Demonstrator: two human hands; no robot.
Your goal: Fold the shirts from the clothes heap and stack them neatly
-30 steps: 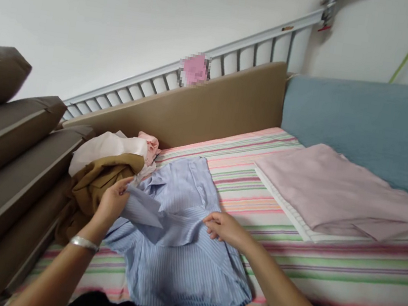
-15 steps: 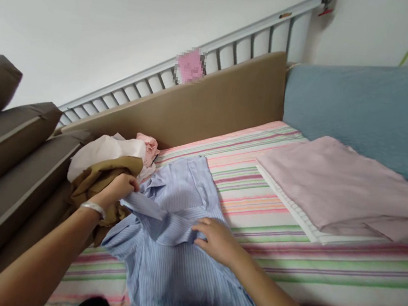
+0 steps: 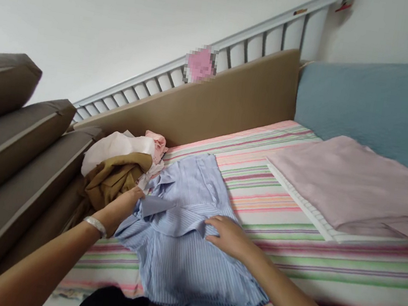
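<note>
Pale wall backs a bed whose striped cover (image 3: 339,273) spreads beneath and beyond the fingers of both hands. Brown cushions (image 3: 15,158) are stacked to the left of the left fingers, and a mauve cloth (image 3: 359,189) lies well off to the right of the right ones. Directly under and between the two sets of fingers is the blue striped shirt (image 3: 187,268), its near hem at the bed's edge. Just beyond the left fingers, an olive garment (image 3: 120,173) is bunched. The left hand (image 3: 122,212) appears pinched closed on a smooth flap of the shirt; the right hand (image 3: 228,236) rests on it, fingers loosely curved and thumb apart, gripping nothing visible. Thin and limp, the shirt should be light, soft and hard to break, but quick to crease; doubled seams or the flap's edge look the surest holds.
</note>
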